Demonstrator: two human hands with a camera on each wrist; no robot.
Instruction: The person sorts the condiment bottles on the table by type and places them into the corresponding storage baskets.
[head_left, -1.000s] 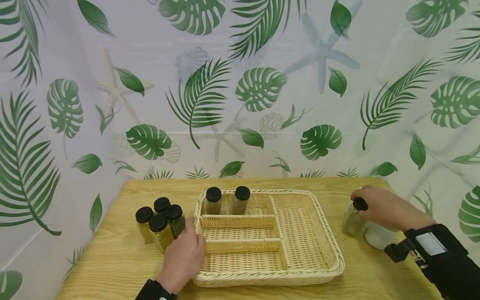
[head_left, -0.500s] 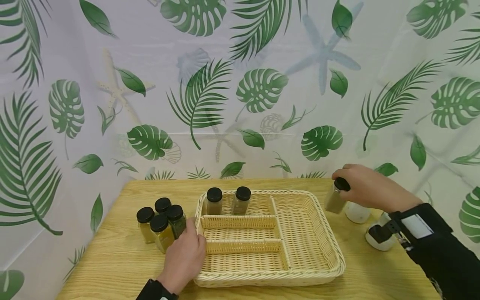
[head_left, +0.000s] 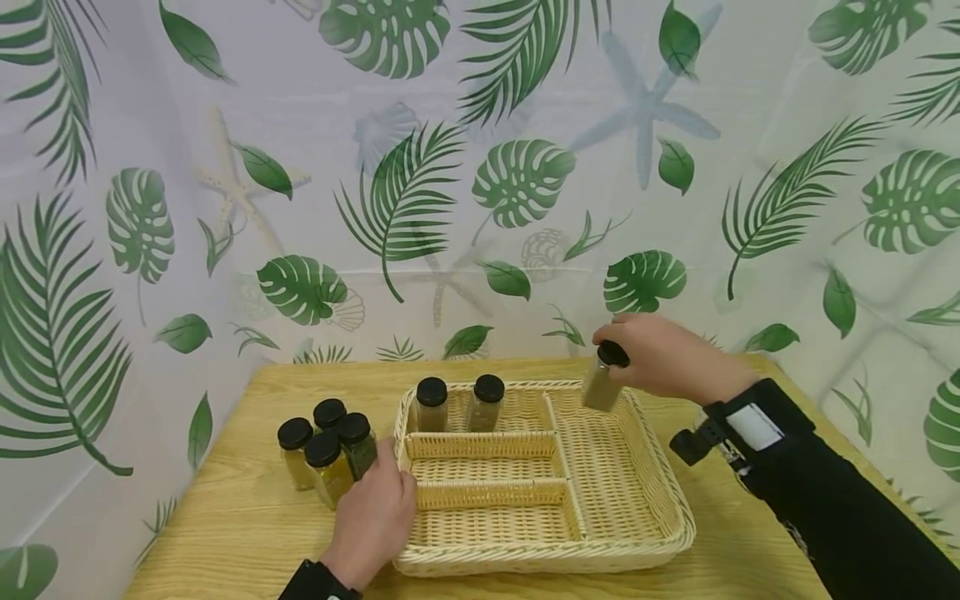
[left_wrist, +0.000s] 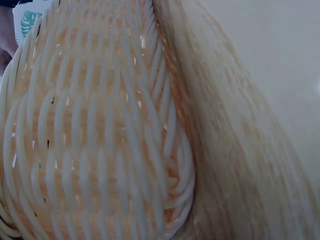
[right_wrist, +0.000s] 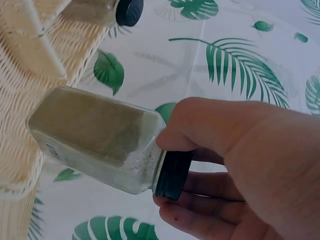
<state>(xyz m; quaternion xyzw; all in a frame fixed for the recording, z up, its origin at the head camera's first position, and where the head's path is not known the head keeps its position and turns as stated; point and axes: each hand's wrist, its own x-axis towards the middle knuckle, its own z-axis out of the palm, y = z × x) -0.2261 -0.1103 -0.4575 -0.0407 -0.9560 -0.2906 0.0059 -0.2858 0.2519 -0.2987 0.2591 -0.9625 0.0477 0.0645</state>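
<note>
"So, the right fingers point(right_wrist: 197, 222), what have they got?"

"Spice jar point(right_wrist: 90, 132), glass, tan powder inside! Pinched by the black lid point(right_wrist: 173, 176), thumb one side, fingers curled round the other, parted only as wide as the lid. It hangs below them, tilted, seemingly over the far end of the undivided compartment point(head_left: 615, 500)."

"And the left fingers point(head_left: 386, 467)?"

"Holding the left rim of the wicker basket point(head_left: 543, 552). Just outside them, four more jars point(head_left: 332, 483) bunched on the desk point(head_left: 217, 517); beyond them, in the back compartment point(head_left: 525, 408), two standing jars point(head_left: 484, 410)."

"Your read on the step?"

"Mid-carry, I'd judge: jar off the desk, not yet set down. If the basket's the place, the next move calls for levelling it, lowering it clear of the rim, and only then letting the right fingers spread."

"What are we missing?"

"Plenty! How high it hangs, hard to say. Marks on the glass, too faint to read. Behind the right forearm point(head_left: 832, 492), the desk is covered. The left fingertips are tucked out of sight, and the left wrist view is mostly blurred wicker. Past the right fingers, another jar point(right_wrist: 90, 11) is cut off at the right wrist view's top edge."
</note>
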